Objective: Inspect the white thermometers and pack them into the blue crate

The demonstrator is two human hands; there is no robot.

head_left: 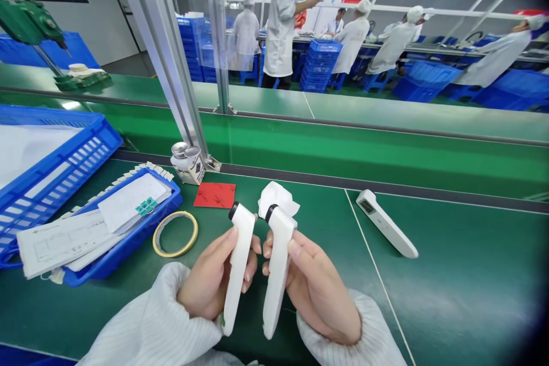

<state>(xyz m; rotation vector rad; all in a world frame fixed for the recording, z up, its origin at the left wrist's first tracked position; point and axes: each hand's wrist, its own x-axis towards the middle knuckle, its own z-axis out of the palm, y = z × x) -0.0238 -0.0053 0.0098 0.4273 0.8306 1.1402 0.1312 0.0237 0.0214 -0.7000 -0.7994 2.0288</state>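
Observation:
Two white infrared thermometers with black tips are held side by side above the green bench. My left hand point(210, 274) is closed around the left thermometer point(239, 269), thumb near its head. Around the right thermometer point(278, 271) my right hand point(319, 283) is closed the same way. The two bodies are close together but apart, heads pointing away from me. Behind them lies a crumpled white cloth or tissue point(281, 194). A third white thermometer point(386, 224), with a small display, rests on the bench to the right.
A blue tray point(171, 206) with papers and a larger blue crate point(92, 143) stand at left. Near them are a tape roll point(158, 247), a red card point(214, 195) and a small jar with a box point(189, 166). A metal post point(165, 51) rises behind; people work beyond.

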